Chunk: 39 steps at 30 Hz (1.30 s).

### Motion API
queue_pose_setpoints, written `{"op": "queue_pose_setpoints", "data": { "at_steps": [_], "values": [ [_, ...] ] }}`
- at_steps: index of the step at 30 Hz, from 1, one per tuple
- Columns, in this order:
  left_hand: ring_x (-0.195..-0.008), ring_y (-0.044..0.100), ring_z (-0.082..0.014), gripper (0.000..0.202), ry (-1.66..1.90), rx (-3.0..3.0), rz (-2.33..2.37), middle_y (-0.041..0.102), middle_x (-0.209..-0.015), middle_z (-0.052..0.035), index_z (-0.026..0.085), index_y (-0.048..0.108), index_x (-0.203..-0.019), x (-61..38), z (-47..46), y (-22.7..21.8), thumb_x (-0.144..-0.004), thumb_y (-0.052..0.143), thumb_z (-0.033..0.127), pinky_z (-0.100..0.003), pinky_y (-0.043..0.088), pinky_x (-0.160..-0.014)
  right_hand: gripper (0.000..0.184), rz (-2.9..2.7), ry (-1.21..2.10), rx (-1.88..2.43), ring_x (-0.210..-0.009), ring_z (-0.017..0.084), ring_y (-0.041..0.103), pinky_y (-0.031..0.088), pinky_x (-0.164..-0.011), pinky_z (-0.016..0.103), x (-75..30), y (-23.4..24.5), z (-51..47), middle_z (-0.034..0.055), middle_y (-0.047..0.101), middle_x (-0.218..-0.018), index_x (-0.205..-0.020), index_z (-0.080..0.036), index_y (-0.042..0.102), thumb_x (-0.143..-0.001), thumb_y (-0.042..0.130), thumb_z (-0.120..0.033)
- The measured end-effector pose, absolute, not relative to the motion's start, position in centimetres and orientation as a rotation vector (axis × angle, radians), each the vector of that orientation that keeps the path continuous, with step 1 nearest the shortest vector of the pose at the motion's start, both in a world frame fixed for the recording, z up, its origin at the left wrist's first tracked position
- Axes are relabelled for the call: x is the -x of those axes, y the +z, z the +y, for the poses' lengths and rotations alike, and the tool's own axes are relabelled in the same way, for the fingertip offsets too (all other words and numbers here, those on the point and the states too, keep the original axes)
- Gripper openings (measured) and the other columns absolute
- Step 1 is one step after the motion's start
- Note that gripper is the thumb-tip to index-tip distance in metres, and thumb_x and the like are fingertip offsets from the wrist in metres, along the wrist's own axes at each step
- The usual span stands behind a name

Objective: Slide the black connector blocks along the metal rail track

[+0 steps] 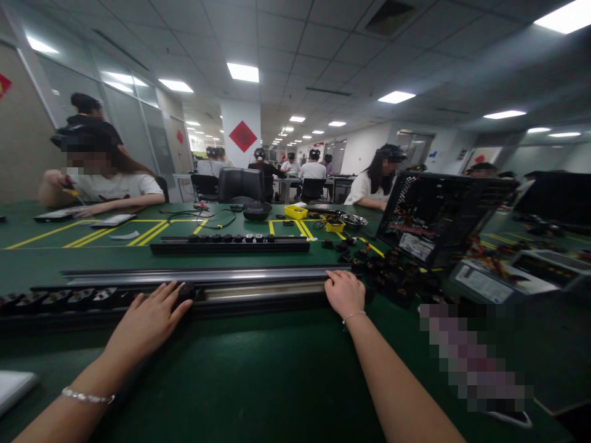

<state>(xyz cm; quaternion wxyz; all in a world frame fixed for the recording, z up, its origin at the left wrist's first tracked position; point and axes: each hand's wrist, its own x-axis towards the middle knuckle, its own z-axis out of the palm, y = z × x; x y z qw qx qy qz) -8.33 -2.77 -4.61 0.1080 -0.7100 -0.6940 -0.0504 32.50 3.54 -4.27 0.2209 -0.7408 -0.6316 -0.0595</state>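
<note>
The near rail (268,290) lies under the fingers of both your hands. Your left hand (150,317) is laid on it with the fingers a little apart, and the black module (186,290) sits between the thumb and the index finger; whether they pinch it, I cannot tell. Your right hand (345,292) is bent over the right end, its fingers close together; whether they clamp the rail, I cannot tell either.

For good work, let the right hand steady the end while the left fingers guide the module straight along the channel, without tilting it. Press low, near the channel, so that it should not jam.

To the left of your left fingers, the row of sockets (76,297) already takes that part of the rail. The back rail (207,275) runs just beyond the fingers of both hands, so a push forward may disturb it. To the right of your right fingers, the pile of black parts (392,274) is close: draw the elbow toward yourself. The green table (258,369) between your 2 forearms offers the best room for moving.
</note>
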Motion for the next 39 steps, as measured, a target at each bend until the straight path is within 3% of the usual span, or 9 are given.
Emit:
{"op": "queue_pose_setpoints", "data": {
  "at_steps": [7, 18, 27, 39],
  "values": [
    [-0.133, 0.031, -0.0304, 0.061, -0.161, 2.075, -1.98, 0.04, -0.143, -0.0103, 0.017, 0.047, -0.13, 8.8, -2.2, -5.9, -0.084, 0.023, 0.048, -0.057, 0.031, -0.101, 0.04, -1.743, -0.167, 2.047, -0.115, 0.02, 0.045, 0.029, -0.095, 0.036, -32.5, -4.3, 3.5, -0.0012, 0.06, -0.121, -0.113, -0.031, 0.064, -0.083, 0.037, -0.028],
    [-0.132, 0.034, -0.0318, 0.06, -0.209, 2.117, -1.958, 0.046, -0.138, -0.0112, 0.019, 0.055, -0.123, 7.9, -2.4, -5.3, -0.083, 0.024, 0.051, -0.059, 0.03, -0.1, 0.041, -1.761, -0.186, 2.048, -0.115, 0.02, 0.046, 0.031, -0.093, 0.037, -32.6, -4.3, 3.6, -0.0014, 0.06, -0.121, -0.113, -0.031, 0.063, -0.083, 0.036, -0.029],
    [-0.134, 0.029, -0.0305, 0.069, -0.188, 2.084, -1.996, 0.036, -0.145, -0.0088, 0.014, 0.041, -0.135, 7.9, -2.1, -5.7, -0.082, 0.025, 0.056, -0.058, 0.028, -0.103, 0.041, -1.766, -0.144, 2.077, -0.117, 0.019, 0.043, 0.029, -0.096, 0.036, -32.5, -4.0, 3.4, -0.002, 0.058, -0.124, -0.116, -0.032, 0.062, -0.084, 0.035, -0.03],
    [-0.134, 0.029, -0.0317, 0.067, -0.173, 2.088, -1.991, 0.036, -0.145, -0.0105, 0.015, 0.044, -0.133, 7.2, -2.3, -5.3, -0.083, 0.025, 0.056, -0.059, 0.029, -0.102, 0.041, -1.763, -0.162, 2.088, -0.117, 0.019, 0.044, 0.03, -0.095, 0.035, -32.4, -4.0, 3.4, -0.0018, 0.059, -0.123, -0.115, -0.032, 0.062, -0.084, 0.036, -0.029]
  ]
}}
